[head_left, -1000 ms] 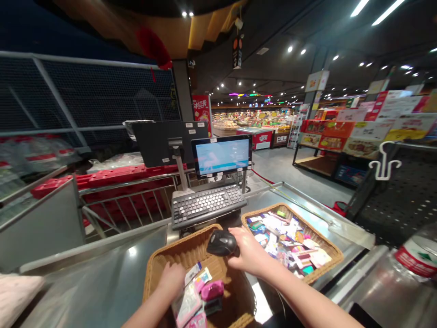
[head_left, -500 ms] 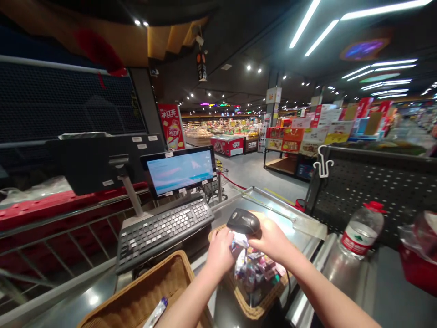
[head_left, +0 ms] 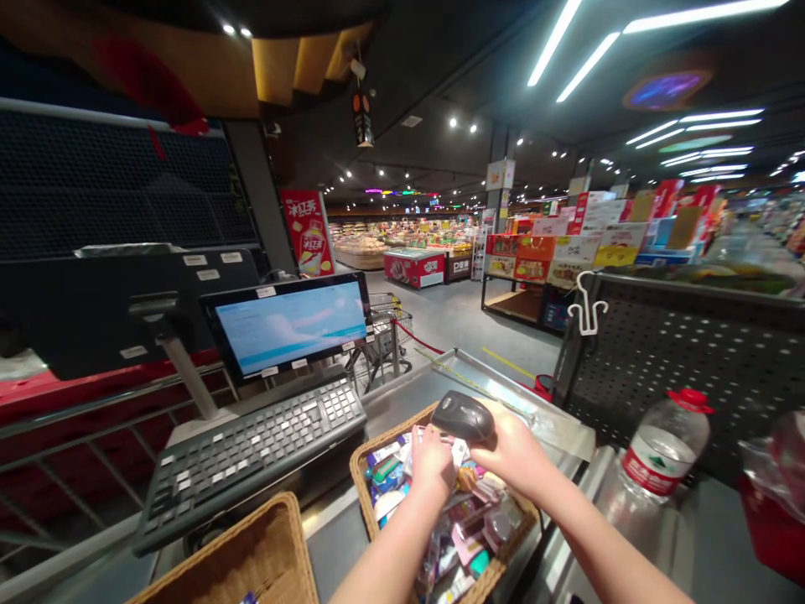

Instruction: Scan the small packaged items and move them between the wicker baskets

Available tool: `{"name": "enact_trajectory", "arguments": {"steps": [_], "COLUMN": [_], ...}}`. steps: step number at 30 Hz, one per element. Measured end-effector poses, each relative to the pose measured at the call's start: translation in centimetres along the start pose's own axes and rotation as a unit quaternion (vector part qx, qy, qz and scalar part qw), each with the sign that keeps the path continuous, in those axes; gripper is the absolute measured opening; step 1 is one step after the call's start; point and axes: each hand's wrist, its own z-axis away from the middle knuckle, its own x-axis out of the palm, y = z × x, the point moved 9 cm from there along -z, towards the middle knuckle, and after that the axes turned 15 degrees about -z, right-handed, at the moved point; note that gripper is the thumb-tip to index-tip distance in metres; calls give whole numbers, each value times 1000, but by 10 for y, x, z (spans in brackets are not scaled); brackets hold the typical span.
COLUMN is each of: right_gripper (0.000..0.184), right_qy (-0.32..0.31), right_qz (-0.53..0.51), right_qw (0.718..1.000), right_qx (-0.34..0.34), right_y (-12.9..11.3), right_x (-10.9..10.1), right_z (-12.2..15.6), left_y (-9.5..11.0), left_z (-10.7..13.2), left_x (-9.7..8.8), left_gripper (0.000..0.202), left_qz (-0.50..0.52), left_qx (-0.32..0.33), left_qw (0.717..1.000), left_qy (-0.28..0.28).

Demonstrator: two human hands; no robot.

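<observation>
Scanner, black, held over the far part of a wicker basket at a supermarket checkout. The right hand has its grip closed around the rear of the scanner, whose rounded front points toward the left side of the view. The left hand reaches into the same basket just beside the scanner, its fingers bent downward among small packets in mixed colours; how far this grip is open, and whether it has hold of a packet, cannot be told, since the fingers are partly hidden. The packets lie heaped across the basket, which rests on a metal desk. A second wicker basket stands to the left, cut off by the lower edge of the view, with a small part of a blue item showing at its bottom. Above it lie a black keyboard and a lit screen. To the right, a clear bottle with a red cap stands near a dark perforated panel, on which a white hook hangs.
</observation>
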Motion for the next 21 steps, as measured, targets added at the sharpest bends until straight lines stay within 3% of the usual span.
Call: {"name": "enact_trajectory", "arguments": {"steps": [4, 7, 10, 17, 21], "right_gripper": [28, 27, 23, 34, 39], "right_qy": [-6, -9, -12, -7, 1], "right_qz": [-9, -17, -16, -31, -30], "right_qw": [1000, 1000, 1000, 999, 999], "right_qx": [1, -4, -7, -12, -10], "right_y": [9, 10, 11, 10, 11], "right_x": [-5, -6, -5, -2, 1], "right_z": [-5, -8, -11, -13, -14], "left_y": [-9, -5, -7, -42, -47], "left_z": [4, 10, 19, 28, 30], "left_x": [7, 9, 11, 10, 6], "left_gripper": [51, 50, 36, 23, 25], "left_qz": [-14, -17, -26, -63, -61], "left_qx": [-72, -61, -43, -62, -51], "left_qw": [997, 998, 998, 994, 996], "left_qy": [-15, -27, -43, -66, -45]}}
